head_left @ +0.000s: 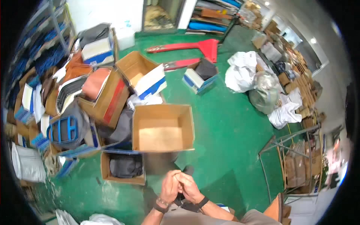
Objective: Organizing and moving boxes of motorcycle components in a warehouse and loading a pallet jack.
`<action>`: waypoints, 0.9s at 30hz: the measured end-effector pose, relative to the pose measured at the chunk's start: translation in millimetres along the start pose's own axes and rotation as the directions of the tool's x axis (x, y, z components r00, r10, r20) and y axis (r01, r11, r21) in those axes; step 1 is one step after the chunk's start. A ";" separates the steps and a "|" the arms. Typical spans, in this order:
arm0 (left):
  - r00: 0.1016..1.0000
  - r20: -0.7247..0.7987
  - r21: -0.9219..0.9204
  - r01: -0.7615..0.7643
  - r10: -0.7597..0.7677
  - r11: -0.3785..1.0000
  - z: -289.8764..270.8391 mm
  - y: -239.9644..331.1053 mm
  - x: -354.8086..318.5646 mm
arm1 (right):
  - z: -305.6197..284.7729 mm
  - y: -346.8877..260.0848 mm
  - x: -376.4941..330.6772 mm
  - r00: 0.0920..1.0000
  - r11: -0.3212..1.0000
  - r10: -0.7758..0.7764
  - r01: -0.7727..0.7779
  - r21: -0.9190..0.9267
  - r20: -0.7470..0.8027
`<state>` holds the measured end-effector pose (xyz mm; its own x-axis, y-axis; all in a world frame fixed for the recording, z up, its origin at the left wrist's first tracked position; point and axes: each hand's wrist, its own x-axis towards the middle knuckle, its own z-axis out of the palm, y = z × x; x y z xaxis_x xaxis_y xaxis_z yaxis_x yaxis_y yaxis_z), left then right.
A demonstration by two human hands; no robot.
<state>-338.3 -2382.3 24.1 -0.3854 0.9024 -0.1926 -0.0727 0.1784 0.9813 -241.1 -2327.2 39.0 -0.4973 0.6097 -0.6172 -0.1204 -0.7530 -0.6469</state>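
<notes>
My left hand (170,186) and my right hand (190,187) meet in front of my body at the lower middle, fingers folded together. A small dark thing (181,199) shows just below them, between the wrists; I cannot tell what it is or whether either hand grips it. A bead bracelet sits on the left wrist and a dark band on the right wrist. Just beyond the hands an open, empty cardboard box (162,127) stands on the green floor (228,123).
A box of dark fabric (123,167) stands left of my hands. Piled boxes with leather and fabric pieces (80,97) fill the left side. A red pallet jack (191,47) lies at the back. White and clear bags (258,82) and a metal frame (288,150) are on the right.
</notes>
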 end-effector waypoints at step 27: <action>0.853 0.497 0.326 -0.013 -0.160 0.945 450.8 -18.5 441.2 | -545.3 -373.6 162.2 0.763 0.751 -0.492 0.128 -0.648 -0.420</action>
<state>-92.3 -1810.7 -80.4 0.1404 0.9361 -0.3226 0.2356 0.2849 0.9291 191.8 -1812.0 -63.8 0.0406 0.9393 -0.3406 0.4030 -0.3273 -0.8547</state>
